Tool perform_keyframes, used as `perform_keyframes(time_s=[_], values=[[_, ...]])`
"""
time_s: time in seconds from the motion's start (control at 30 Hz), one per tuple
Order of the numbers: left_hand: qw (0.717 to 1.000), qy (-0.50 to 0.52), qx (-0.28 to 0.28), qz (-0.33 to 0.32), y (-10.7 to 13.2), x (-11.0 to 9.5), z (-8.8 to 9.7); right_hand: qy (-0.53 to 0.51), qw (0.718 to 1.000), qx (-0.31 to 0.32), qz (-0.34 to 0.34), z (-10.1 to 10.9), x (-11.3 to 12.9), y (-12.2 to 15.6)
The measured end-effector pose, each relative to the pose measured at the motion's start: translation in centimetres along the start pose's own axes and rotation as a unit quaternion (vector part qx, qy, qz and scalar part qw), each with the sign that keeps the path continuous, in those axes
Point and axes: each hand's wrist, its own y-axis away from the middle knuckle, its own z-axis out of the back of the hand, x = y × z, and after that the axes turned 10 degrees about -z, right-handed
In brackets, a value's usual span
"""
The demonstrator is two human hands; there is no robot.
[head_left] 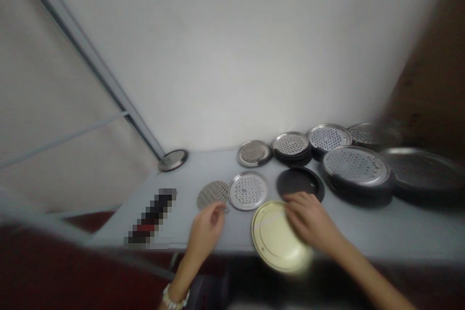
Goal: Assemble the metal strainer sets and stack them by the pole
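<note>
My right hand point(310, 220) has its fingers over the upper right rim of a pale gold round plate point(276, 237), which overlaps the table's front edge. Its lower right side is blurred. My left hand point(205, 227) is closed in a pinch; a tiny loop shows by the fingertips, too small to name. Just beyond it lies a dull grey perforated disc point(212, 193). Beside that disc sits a shiny round metal plate with a perforated, grater-like face point(248, 190). Behind the gold plate rests a black round base point(300, 184).
Along the wall stand several stacks of round perforated plates with black rims, among them a stack point(291, 145) and a larger one point(356, 167). A single plate point(172, 160) lies at the far left corner. Cardboard point(432, 72) rises at the right. A pixelated dark object point(150, 218) lies left.
</note>
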Motion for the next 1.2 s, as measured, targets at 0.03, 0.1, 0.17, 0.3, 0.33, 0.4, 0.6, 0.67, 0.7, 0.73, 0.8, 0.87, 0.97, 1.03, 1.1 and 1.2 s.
perform_keyframes(time_s=[0.03,0.1,0.17,0.3,0.33,0.4,0.6,0.67,0.7,0.73,0.8,0.87,0.97,1.03,1.1,1.2], values=[[1.000,0.003,0.003,0.002,0.0,-0.1,0.0,0.000,1.000,-0.003,0.001,0.0,0.0,0.0],[1.000,0.003,0.008,0.008,-0.1,-0.2,0.1,0.002,1.000,-0.006,0.003,-0.1,-0.1,0.0],[1.000,-0.002,0.011,0.015,-0.1,-0.2,0.2,0.003,1.000,-0.007,0.005,-0.2,-0.2,0.0],[1.000,-0.010,0.018,0.022,-0.1,-0.2,0.2,0.005,1.000,-0.006,0.004,-0.1,-0.2,0.0],[1.000,-0.011,0.019,0.022,-0.1,-0.1,0.2,0.006,1.000,-0.007,0.005,-0.1,-0.2,0.0],[0.999,-0.012,0.022,0.026,0.0,0.0,0.1,0.006,1.000,-0.010,0.006,-0.1,-0.1,0.0],[0.999,-0.008,0.043,0.019,0.0,0.2,-0.1,-0.002,1.000,-0.009,0.007,-0.1,-0.1,0.0],[0.998,-0.013,0.058,0.014,0.0,0.0,-0.1,-0.002,1.000,-0.009,0.005,-0.1,-0.1,0.0],[0.998,-0.020,0.062,0.015,0.0,-0.1,-0.1,-0.001,1.000,-0.009,0.005,-0.1,0.0,0.0],[0.997,-0.029,0.065,0.017,0.0,-0.2,-0.1,0.001,1.000,-0.009,0.005,-0.1,0.0,0.0],[0.997,-0.046,0.063,0.025,-0.1,-0.4,-0.1,0.004,1.000,-0.012,0.005,-0.1,0.0,0.0],[0.996,-0.056,0.057,0.032,-0.1,-0.4,-0.2,0.006,1.000,-0.016,0.007,-0.1,0.0,-0.1],[0.997,-0.053,0.048,0.033,0.0,-0.2,-0.1,0.008,1.000,-0.024,0.011,-0.2,0.0,-0.1],[0.998,-0.050,0.025,0.035,0.0,0.0,-0.1,0.008,1.000,-0.027,0.009,-0.2,-0.1,-0.1],[0.997,-0.068,-0.024,0.027,0.1,0.3,0.0,0.007,1.000,-0.023,0.008,-0.2,-0.1,-0.1],[0.985,-0.149,-0.087,0.013,0.1,0.8,-0.1,0.005,1.000,-0.015,0.006,-0.2,-0.1,-0.1]])
